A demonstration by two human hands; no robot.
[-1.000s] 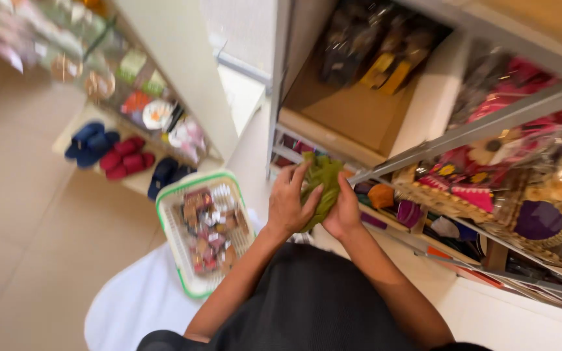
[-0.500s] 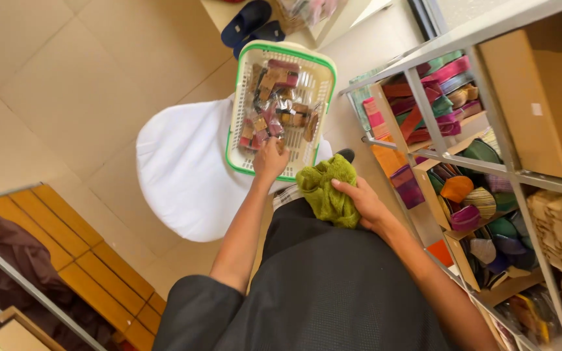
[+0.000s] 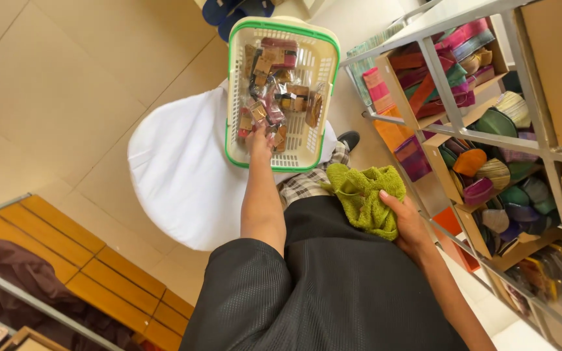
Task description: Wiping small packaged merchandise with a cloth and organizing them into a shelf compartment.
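My left hand (image 3: 261,140) reaches down into a cream basket with a green rim (image 3: 232,91), fingers among several small wrapped items (image 3: 274,97); whether it grips one I cannot tell. The basket rests on a white round stool or cloth (image 3: 183,175). My right hand (image 3: 406,222) holds a crumpled green towel (image 3: 364,194) against my black shirt, near my waist.
Metal-framed shelves (image 3: 482,140) on the right hold colourful woven pouches and folded fabrics. A cardboard box (image 3: 561,65) sits on the top shelf. Blue slippers (image 3: 229,10) lie beyond the basket. A wooden slatted bench (image 3: 66,253) stands at the lower left on the tiled floor.
The view swung from the shelf down to the floor. My left hand left the green towel and went into the basket; my right hand kept the towel and drew it to my waist.
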